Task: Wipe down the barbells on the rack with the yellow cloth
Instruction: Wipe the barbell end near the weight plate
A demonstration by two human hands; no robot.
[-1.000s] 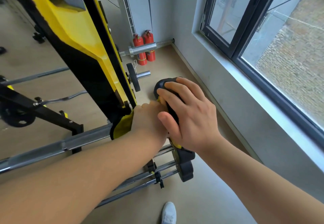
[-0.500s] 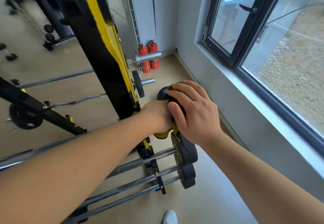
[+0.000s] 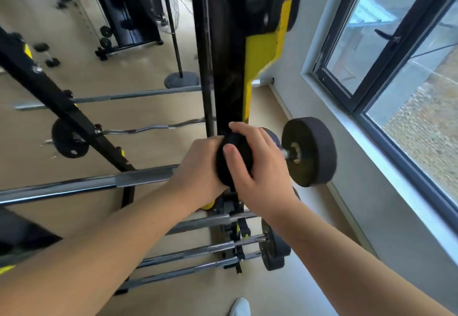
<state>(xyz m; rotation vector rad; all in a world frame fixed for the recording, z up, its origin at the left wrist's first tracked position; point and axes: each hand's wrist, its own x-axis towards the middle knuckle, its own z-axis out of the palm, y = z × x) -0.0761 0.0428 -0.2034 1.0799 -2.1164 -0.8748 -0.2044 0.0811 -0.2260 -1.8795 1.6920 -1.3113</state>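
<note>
The gym had a tan floor [image 3: 148,73], a window [image 3: 396,68] off to the right of our hands, and the black-and-yellow rack upright [image 3: 228,68] rising just beyond them. Our left hand [image 3: 198,169] was closed round the barbell [image 3: 99,184] where its shaft met a black plate [image 3: 231,142]. Only a scrap of the yellow cloth [image 3: 207,207] showed beneath the palm, so we judged the cloth was pinched between hand and steel. Our right hand [image 3: 260,169] curled over the plate's rim, touching the left.

The bar's long axis ran level, away to the left of the grip. The unwiped length therefore lay on the left hand's side, and that hand was the nearer for the stroke. Further right of the grip stood a second plate [image 3: 309,152]. Below the grip, three lower bars [image 3: 198,251] lay in the rack, apart from both hands.
</note>
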